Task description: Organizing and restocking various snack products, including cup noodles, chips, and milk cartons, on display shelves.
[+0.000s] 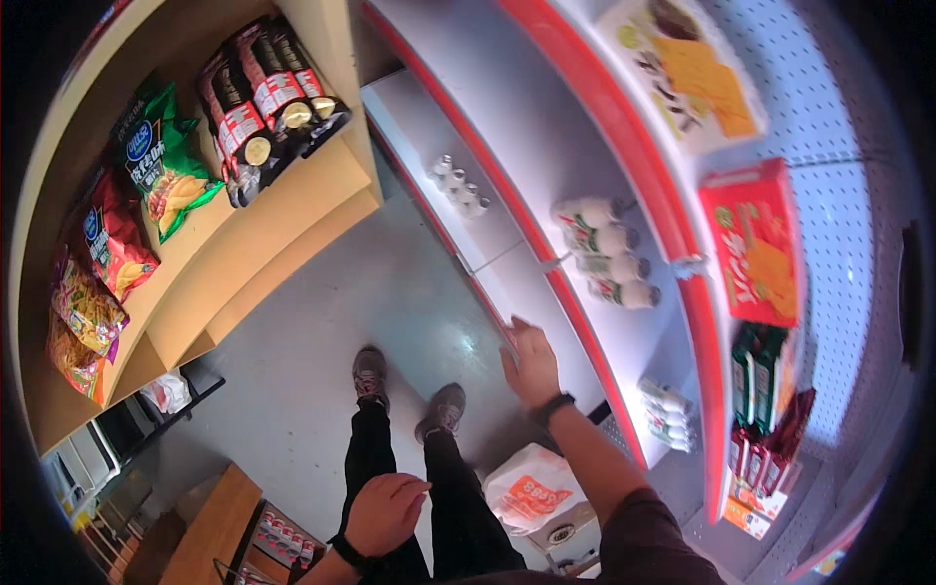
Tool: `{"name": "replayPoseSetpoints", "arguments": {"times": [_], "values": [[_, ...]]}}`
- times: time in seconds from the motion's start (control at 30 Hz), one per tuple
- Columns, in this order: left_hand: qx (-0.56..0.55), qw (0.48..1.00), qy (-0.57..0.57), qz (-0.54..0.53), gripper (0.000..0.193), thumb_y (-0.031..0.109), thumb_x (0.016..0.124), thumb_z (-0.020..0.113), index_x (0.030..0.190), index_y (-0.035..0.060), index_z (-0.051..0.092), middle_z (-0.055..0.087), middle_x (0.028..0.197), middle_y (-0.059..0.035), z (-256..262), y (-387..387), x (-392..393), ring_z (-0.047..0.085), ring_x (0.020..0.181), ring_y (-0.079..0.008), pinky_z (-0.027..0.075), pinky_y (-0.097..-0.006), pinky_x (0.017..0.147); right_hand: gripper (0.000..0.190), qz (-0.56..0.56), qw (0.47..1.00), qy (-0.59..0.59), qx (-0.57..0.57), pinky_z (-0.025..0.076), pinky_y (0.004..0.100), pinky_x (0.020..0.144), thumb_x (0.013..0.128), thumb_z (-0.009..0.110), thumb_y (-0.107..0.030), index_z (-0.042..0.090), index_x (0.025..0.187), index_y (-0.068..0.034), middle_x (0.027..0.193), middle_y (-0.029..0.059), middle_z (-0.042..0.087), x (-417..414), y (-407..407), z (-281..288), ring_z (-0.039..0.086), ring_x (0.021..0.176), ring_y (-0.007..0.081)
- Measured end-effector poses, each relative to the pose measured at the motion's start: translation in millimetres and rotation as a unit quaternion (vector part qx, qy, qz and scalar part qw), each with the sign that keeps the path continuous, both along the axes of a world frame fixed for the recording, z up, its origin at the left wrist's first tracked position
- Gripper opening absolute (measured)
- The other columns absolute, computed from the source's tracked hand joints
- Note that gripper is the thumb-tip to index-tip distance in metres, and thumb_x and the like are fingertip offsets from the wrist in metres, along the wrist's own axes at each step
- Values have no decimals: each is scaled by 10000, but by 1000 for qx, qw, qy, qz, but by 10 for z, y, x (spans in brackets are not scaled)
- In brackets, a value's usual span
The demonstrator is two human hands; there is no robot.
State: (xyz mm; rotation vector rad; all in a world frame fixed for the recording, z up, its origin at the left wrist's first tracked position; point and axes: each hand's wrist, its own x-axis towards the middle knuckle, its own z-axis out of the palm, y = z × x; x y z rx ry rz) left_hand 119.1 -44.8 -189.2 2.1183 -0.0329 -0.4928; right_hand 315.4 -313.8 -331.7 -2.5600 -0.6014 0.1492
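My right hand (532, 365), with a dark band at its wrist, is held out beside the red-edged shelf unit, its fingers spread and nothing in it. Packs of small white bottles stand on the shelves: one pack (461, 186) low down, another pack (608, 252) on the shelf above, and a third (667, 414) nearer me. My left hand (387, 512), also banded at the wrist, hangs in front of my legs with its fingers loosely bent; its palm is hidden. No object shows in it.
Opposite, a wooden shelf (256, 219) holds black snack bags (248, 139), a green chip bag (164, 164) and a red one (110, 241). Red and white snack packs (760, 248) line the upper right shelf. A white plastic bag (530, 490) sits by my right leg. Bottles (285, 537) stand at lower left.
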Motion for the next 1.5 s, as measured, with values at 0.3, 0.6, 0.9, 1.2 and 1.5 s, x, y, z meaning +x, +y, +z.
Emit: {"name": "replayPoseSetpoints", "arguments": {"times": [0.3, 0.6, 0.9, 1.2, 1.5], "values": [[200, 964, 56, 168, 202, -3, 839, 685, 1033, 51, 689, 680, 1028, -163, -831, 1112, -145, 657, 960, -377, 540, -455, 824, 809, -197, 965, 78, -153, 521, 506, 980, 906, 714, -394, 304, 1513, -50, 1491, 242, 444, 1849, 719, -1931, 545, 1264, 443], [211, 961, 65, 165, 195, -35, 817, 667, 1002, 23, 682, 676, 980, -170, -1464, 1671, -139, 671, 897, -378, 543, -454, 775, 735, -203, 946, 169, -190, 487, 476, 1051, 912, 702, -428, 391, 1497, -111, 1475, 265, 461, 3018, 958, -2878, 554, 1288, 417], [199, 966, 58, 158, 193, -18, 823, 680, 1006, 41, 686, 685, 983, -174, -1239, 1624, -194, 676, 892, -379, 551, -444, 778, 452, -168, 961, 92, -202, 552, 525, 814, 902, 683, -453, 731, 975, -10, 907, 263, 712, 2365, 929, -2668, 699, 877, 435], [153, 975, -22, 162, 131, 34, 935, 630, 1052, 5, 682, 700, 1030, -198, -202, 1489, 56, 668, 955, -396, 554, -452, 844, 366, -77, 983, 164, 26, 484, 435, 543, 894, 748, -357, 692, 809, -5, 639, 199, 620, 1132, 949, 371, 640, 577, 356], [145, 967, -48, 203, 148, 10, 835, 694, 979, 41, 690, 690, 968, -161, 430, 1518, 237, 675, 902, -362, 546, -442, 802, 312, -139, 983, -124, 3, 542, 499, 671, 903, 741, -301, 693, 961, 2, 878, 257, 681, 2105, 1039, 1294, 669, 744, 443]]}}
